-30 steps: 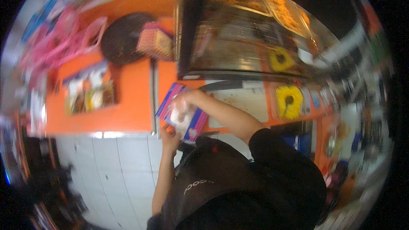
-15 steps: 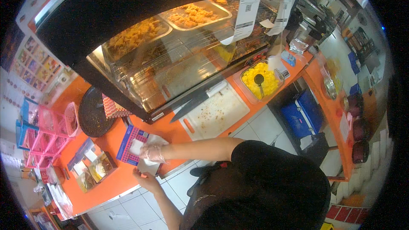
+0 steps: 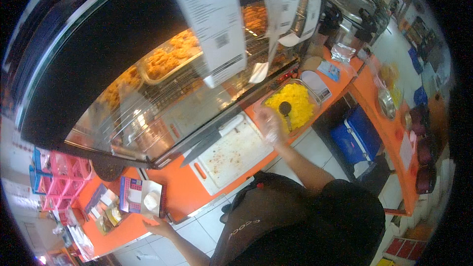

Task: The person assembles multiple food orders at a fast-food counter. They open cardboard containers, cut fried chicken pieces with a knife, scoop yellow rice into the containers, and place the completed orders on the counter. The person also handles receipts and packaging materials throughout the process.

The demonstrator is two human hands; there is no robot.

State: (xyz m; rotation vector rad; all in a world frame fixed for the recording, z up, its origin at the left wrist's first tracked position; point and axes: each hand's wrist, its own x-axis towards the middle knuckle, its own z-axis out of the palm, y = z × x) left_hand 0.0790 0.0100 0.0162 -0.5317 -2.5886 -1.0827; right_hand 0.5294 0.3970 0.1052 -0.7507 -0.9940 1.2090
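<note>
My left hand [image 3: 158, 227] is open with its fingers spread, just below an open purple and white cardboard box [image 3: 132, 194] on the orange counter. A white rounded lump [image 3: 152, 200] sits in that box; I cannot make out its kind. Beside it on the left stands a second open box [image 3: 104, 209] with food inside. My right hand [image 3: 270, 124], in a clear plastic glove, is over the right end of the white cutting board [image 3: 231, 157], at the near-left edge of a tub of yellow diced food [image 3: 300, 99]. A dark scoop [image 3: 285, 109] rests in the tub. Motion blurs this hand, but its fingers look stretched out and empty.
A large knife [image 3: 209, 140] lies along the board's far edge. Behind it rises a glass heated cabinet [image 3: 162, 128] with trays of fried food, and paper slips [image 3: 217, 29] hang before it. Pink baskets [image 3: 64, 180] stand far left; a blue cooler [image 3: 357, 133] sits right.
My right hand has left the box and swung right to the yellow food tub. The white lump now shows in the box. My left hand stays near the box, and the view has shifted.
</note>
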